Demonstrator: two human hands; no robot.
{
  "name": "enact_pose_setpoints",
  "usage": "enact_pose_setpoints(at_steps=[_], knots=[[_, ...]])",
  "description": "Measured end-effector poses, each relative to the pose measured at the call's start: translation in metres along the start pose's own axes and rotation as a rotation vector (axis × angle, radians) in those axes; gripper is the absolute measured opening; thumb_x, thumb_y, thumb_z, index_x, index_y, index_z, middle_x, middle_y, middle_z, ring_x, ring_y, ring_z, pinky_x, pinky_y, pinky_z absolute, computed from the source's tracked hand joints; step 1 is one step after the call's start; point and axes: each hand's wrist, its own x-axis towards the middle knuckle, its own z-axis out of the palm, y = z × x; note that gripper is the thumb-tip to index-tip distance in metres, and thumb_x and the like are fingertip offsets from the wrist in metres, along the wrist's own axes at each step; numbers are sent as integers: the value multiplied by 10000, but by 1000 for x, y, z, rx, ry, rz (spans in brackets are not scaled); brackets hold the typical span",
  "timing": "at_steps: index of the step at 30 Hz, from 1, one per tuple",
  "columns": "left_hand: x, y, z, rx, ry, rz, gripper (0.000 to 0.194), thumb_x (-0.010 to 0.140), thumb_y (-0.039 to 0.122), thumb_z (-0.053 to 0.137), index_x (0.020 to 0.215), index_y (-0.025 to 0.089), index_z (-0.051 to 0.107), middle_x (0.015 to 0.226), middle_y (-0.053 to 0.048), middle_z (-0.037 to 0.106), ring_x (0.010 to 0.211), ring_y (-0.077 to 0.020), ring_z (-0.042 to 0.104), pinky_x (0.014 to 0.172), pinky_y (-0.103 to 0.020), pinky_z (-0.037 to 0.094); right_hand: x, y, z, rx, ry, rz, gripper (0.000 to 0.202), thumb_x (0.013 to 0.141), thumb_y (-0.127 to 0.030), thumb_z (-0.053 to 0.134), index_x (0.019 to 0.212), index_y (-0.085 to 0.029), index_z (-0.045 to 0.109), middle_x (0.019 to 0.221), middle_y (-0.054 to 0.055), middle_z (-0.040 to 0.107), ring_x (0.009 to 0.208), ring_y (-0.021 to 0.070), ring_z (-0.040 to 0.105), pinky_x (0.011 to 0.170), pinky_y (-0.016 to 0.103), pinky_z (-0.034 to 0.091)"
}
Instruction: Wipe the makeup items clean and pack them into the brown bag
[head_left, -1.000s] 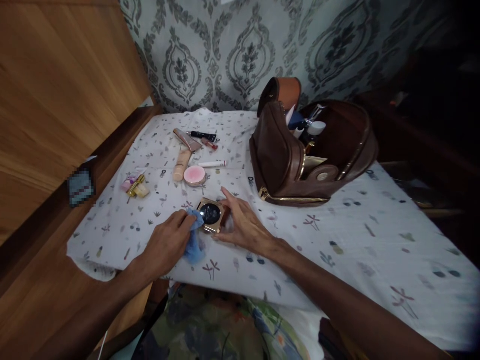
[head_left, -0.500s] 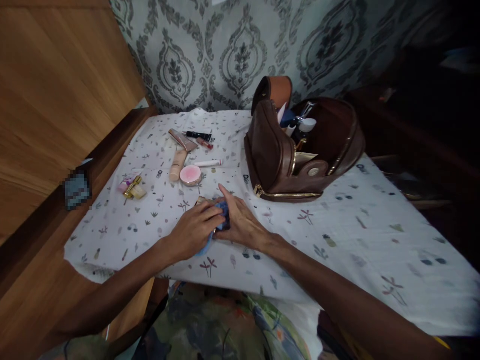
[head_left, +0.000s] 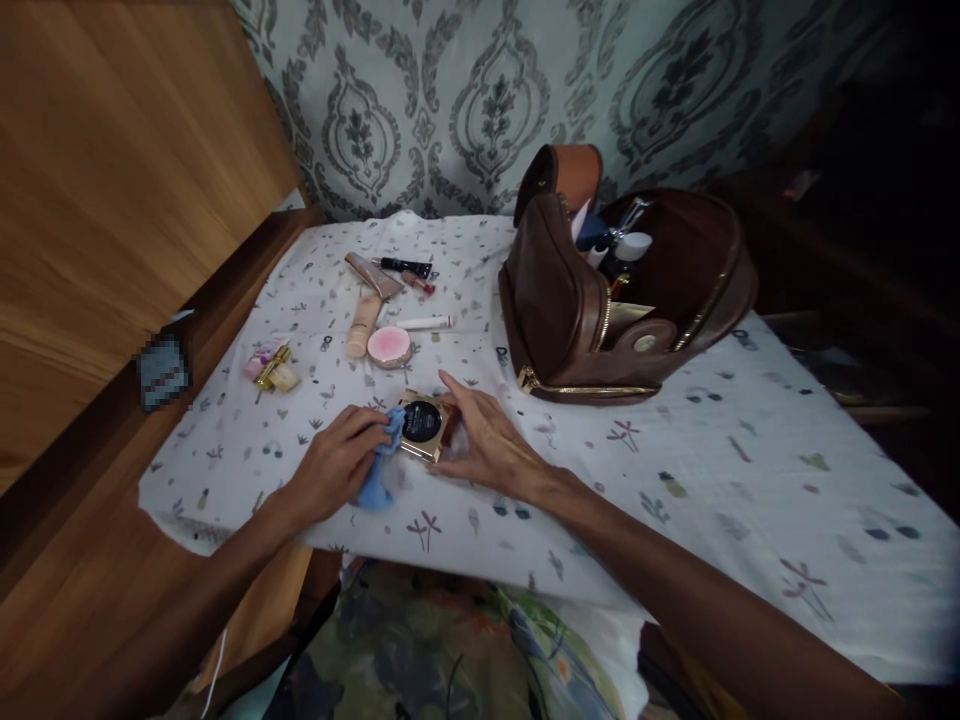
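Note:
A square gold compact [head_left: 422,422] with a round black label is held just above the cloth-covered table. My right hand [head_left: 487,435] grips it from the right, thumb at its far edge and fingers at the near edge. My left hand [head_left: 334,460] has its fingers closed on a blue cloth [head_left: 379,480], whose upper end touches the compact's left edge. Beyond them lie a round pink compact [head_left: 389,346], a beige tube [head_left: 363,327] and a slim white tube [head_left: 424,323].
An open brown bag [head_left: 562,300] full of cosmetics stands at the right. Small gold and pink items [head_left: 276,372] lie at the left. Farther back are a rose-coloured tube [head_left: 373,275], a black tube [head_left: 405,267] and a small reddish tube [head_left: 418,283]. A wooden panel [head_left: 135,150] borders the left side.
My left hand has drawn the blue cloth leftward off the compact's face, uncovering the black label. The right hand keeps hold of the compact. The view has shifted slightly.

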Motion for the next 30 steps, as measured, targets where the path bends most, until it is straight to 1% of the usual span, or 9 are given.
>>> enact_pose_setpoints(at_steps=[6, 9, 13, 16, 18, 21, 25, 28, 30], knots=[[-3, 11, 11, 13, 30, -3, 302, 872, 42, 439, 1031, 200, 643, 1131, -90, 636, 1041, -234, 555, 871, -381, 529, 1, 0, 0, 9, 6, -24, 1186, 682, -346, 823, 1575, -216, 54, 1259, 160, 608, 1173, 345, 554, 1002, 586, 421], [-2, 9, 12, -84, 67, -137, 311, 885, 71, 428, 1093, 200, 620, 1170, -89, 607, 1089, -222, 573, 929, -374, 512, 1, -2, 0, 2, 22, -35, 1120, 688, -344, 805, 1563, -210, 117, 1263, 166, 607, 1178, 347, 554, 998, 580, 432], [4, 3, 11, -312, 75, -301, 287, 877, 114, 445, 1102, 192, 606, 1089, -70, 634, 1038, -200, 612, 911, -342, 505, 0, -7, -5, 48, 71, -15, 912, 725, -312, 741, 1503, -210, 277, 1297, 161, 584, 1197, 340, 556, 995, 539, 457], [8, 3, 10, -481, 103, -383, 263, 858, 167, 481, 1079, 188, 623, 1062, -56, 660, 987, -193, 620, 866, -310, 501, 0, -9, -10, 219, 104, 88, 822, 723, -308, 731, 1450, -227, 355, 1236, 120, 602, 1099, 292, 609, 949, 466, 505], [12, 5, 8, -604, 102, -487, 257, 858, 218, 501, 1077, 182, 628, 961, -34, 664, 822, -160, 614, 716, -248, 496, 1, -9, -13, 412, 112, 155, 784, 725, -338, 740, 1415, -226, 384, 1170, 92, 610, 1029, 249, 629, 934, 420, 521], [20, 8, 8, -758, 121, -625, 271, 840, 270, 546, 1083, 178, 622, 810, 12, 612, 606, -104, 501, 539, -191, 401, 3, -7, -15, 696, 103, 188, 732, 747, -421, 743, 1369, -231, 406, 1106, 66, 601, 1035, 213, 624, 976, 393, 508], [33, 10, 12, -931, 199, -699, 302, 776, 303, 618, 1053, 184, 631, 797, 30, 590, 624, -97, 489, 553, -178, 387, 5, -4, -15, 904, 100, 253, 784, 709, -558, 764, 1341, -245, 424, 1124, 75, 591, 1097, 224, 614, 1006, 401, 499], [38, 11, 16, -1071, 227, -755, 330, 742, 328, 645, 1034, 175, 641, 776, 31, 581, 610, -93, 480, 548, -175, 383, 6, -1, -14, 948, 139, 332, 801, 686, -573, 780, 1332, -243, 439, 1186, 93, 600, 1155, 236, 601, 1043, 410, 478], [39, 11, 19, -1118, 235, -781, 354, 738, 332, 655, 1052, 169, 639, 773, 30, 575, 600, -89, 467, 545, -174, 377, 7, 1, -14, 932, 187, 376, 794, 674, -568, 790, 1315, -234, 461, 1148, 85, 625, 1121, 235, 617, 1032, 416, 489]])
